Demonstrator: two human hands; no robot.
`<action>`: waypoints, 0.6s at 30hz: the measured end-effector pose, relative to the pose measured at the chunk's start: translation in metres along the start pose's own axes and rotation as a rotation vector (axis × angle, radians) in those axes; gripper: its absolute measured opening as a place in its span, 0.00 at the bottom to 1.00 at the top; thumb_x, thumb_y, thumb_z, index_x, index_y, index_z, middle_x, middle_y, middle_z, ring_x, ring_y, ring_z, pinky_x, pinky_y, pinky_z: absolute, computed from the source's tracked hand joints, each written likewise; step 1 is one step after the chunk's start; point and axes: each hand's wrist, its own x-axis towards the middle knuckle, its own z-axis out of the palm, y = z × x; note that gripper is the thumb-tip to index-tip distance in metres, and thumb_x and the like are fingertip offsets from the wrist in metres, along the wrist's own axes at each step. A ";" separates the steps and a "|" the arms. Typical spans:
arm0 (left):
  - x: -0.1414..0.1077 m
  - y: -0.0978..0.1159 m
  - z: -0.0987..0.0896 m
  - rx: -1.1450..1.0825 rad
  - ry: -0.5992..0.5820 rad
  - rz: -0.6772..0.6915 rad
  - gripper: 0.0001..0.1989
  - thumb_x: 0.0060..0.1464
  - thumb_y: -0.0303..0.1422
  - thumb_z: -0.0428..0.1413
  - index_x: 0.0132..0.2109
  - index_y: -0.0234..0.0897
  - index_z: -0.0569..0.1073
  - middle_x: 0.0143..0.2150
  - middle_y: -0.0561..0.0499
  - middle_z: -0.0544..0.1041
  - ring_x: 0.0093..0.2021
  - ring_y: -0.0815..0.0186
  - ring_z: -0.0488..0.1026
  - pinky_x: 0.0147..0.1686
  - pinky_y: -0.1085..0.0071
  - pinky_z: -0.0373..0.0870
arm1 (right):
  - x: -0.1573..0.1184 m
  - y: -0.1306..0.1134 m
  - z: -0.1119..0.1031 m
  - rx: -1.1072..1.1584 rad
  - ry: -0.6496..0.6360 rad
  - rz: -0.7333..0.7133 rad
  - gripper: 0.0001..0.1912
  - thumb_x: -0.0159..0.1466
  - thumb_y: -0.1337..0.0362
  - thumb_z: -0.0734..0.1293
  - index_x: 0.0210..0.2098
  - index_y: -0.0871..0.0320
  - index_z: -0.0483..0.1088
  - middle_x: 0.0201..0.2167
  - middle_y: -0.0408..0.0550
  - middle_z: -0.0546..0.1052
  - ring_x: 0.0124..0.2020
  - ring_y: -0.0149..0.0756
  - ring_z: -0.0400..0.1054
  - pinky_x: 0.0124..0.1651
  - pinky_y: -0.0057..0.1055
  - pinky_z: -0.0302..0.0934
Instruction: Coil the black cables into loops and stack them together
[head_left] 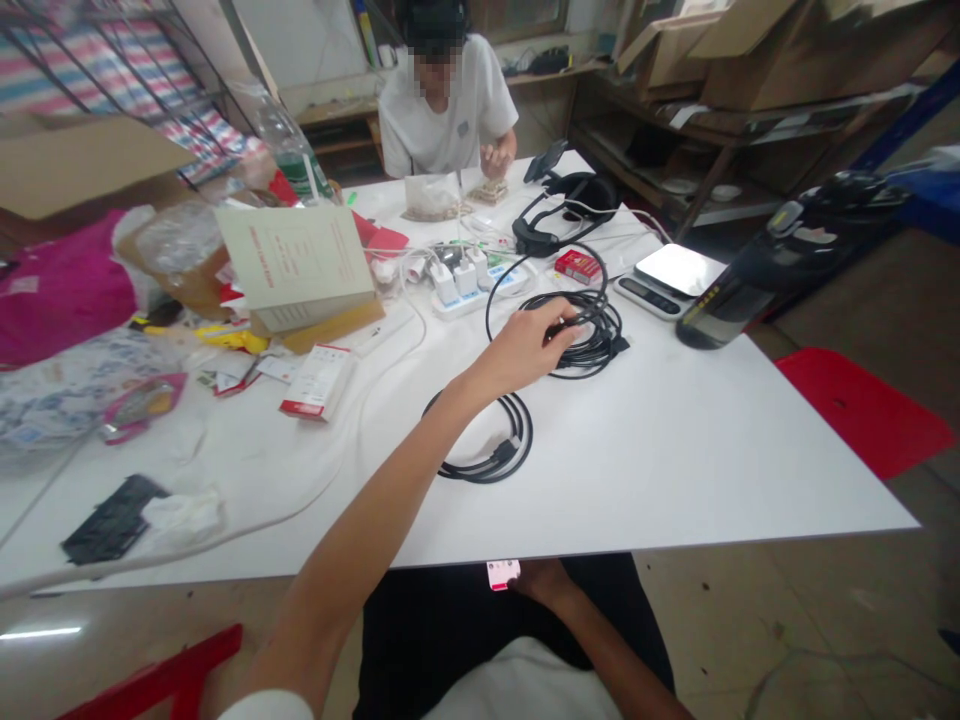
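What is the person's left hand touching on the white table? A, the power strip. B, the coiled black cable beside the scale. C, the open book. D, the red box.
B: the left hand has its fingers on the coiled black cable, just left of the scale.

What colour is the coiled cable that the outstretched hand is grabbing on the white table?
Black: the coiled cable under the left hand, head view.

coiled black cables: 2 [589,335] [487,440] | white plug-in chargers on the power strip: 3 [465,275] | flat white digital scales: 1 [667,280] | small red boxes: 1 [577,265] | red plastic stools: 2 [862,410] [150,680]
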 end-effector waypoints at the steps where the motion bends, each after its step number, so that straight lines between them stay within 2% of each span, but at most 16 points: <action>1: -0.002 -0.003 0.003 0.048 -0.075 -0.009 0.09 0.70 0.39 0.58 0.47 0.37 0.76 0.36 0.51 0.80 0.37 0.63 0.76 0.42 0.68 0.69 | -0.002 -0.002 -0.003 0.001 -0.012 -0.006 0.36 0.56 0.66 0.73 0.65 0.58 0.77 0.67 0.59 0.74 0.73 0.57 0.66 0.76 0.45 0.60; 5: -0.009 -0.017 0.019 0.299 -0.366 -0.052 0.21 0.60 0.46 0.68 0.50 0.37 0.76 0.45 0.46 0.82 0.47 0.55 0.80 0.45 0.65 0.71 | -0.018 -0.011 -0.017 0.016 -0.006 -0.023 0.29 0.67 0.62 0.67 0.66 0.59 0.75 0.68 0.59 0.74 0.72 0.55 0.67 0.76 0.44 0.59; 8: -0.014 -0.021 0.027 0.394 -0.476 -0.087 0.23 0.57 0.49 0.70 0.48 0.37 0.74 0.49 0.45 0.82 0.51 0.52 0.80 0.47 0.64 0.72 | -0.041 -0.015 -0.028 0.035 0.073 0.000 0.29 0.72 0.57 0.63 0.69 0.64 0.71 0.69 0.65 0.72 0.71 0.57 0.68 0.75 0.46 0.60; 11: -0.019 -0.019 0.030 0.442 -0.504 -0.054 0.17 0.65 0.46 0.65 0.46 0.37 0.74 0.50 0.45 0.81 0.49 0.55 0.80 0.47 0.65 0.72 | -0.068 -0.014 -0.038 0.116 0.191 -0.001 0.26 0.73 0.54 0.61 0.62 0.62 0.74 0.62 0.64 0.77 0.61 0.53 0.75 0.68 0.43 0.68; 14: -0.024 -0.012 0.032 0.563 -0.479 0.062 0.11 0.72 0.39 0.58 0.50 0.35 0.75 0.53 0.41 0.80 0.54 0.55 0.78 0.52 0.64 0.71 | -0.093 -0.007 -0.046 0.245 0.316 -0.039 0.21 0.72 0.53 0.61 0.56 0.58 0.75 0.53 0.60 0.80 0.49 0.47 0.79 0.56 0.40 0.73; 16: -0.027 -0.007 0.032 0.648 -0.421 0.108 0.13 0.75 0.38 0.54 0.56 0.35 0.74 0.54 0.40 0.80 0.57 0.53 0.77 0.54 0.62 0.70 | -0.108 -0.001 -0.054 0.302 0.380 -0.051 0.21 0.73 0.51 0.61 0.55 0.57 0.76 0.49 0.57 0.81 0.46 0.44 0.79 0.53 0.39 0.74; 18: -0.029 -0.004 0.032 0.693 -0.359 0.101 0.15 0.77 0.39 0.49 0.60 0.37 0.72 0.52 0.42 0.82 0.55 0.53 0.79 0.52 0.62 0.71 | -0.120 0.002 -0.065 0.339 0.427 -0.053 0.23 0.73 0.48 0.62 0.54 0.56 0.76 0.45 0.56 0.82 0.44 0.44 0.80 0.52 0.38 0.74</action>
